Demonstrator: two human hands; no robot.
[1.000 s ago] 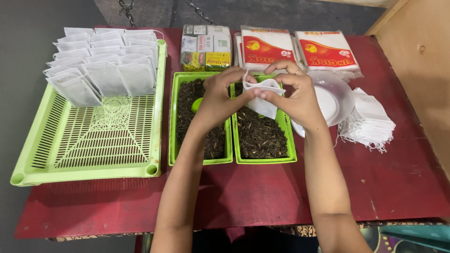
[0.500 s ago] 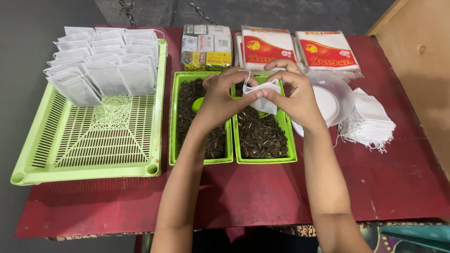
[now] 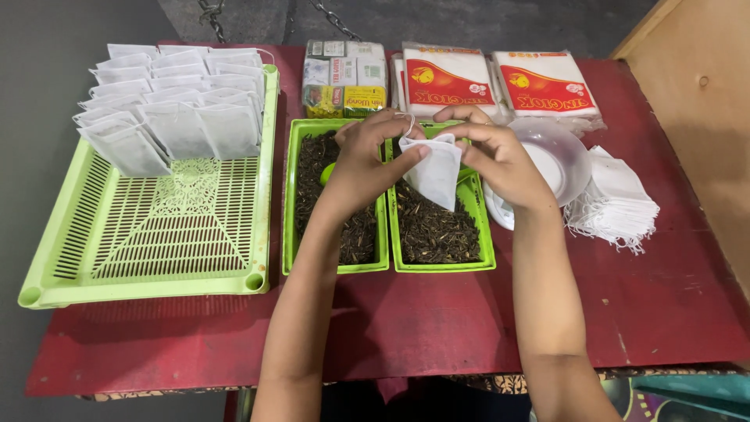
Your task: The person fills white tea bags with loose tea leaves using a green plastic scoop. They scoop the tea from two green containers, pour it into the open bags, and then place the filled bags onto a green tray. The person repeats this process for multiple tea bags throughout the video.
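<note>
A red worktop (image 3: 437, 320) is seen carrying a large slatted green tray (image 3: 156, 234) at the left, two small green trays (image 3: 375, 266) in the middle, a white bowl (image 3: 562, 156) and a stack of white bags (image 3: 617, 199) at the right, and packets (image 3: 445, 74) along the far edge.

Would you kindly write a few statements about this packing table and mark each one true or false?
1. Both hands hold one white filter bag. True.
2. The bag hangs over the large slotted tray. False: it is over the right tray of dry leaves.
3. Filled bags stand in rows at the slotted tray's far end. True.
4. The clear plastic bowl sits left of the leaf trays. False: it is on their right.
</note>
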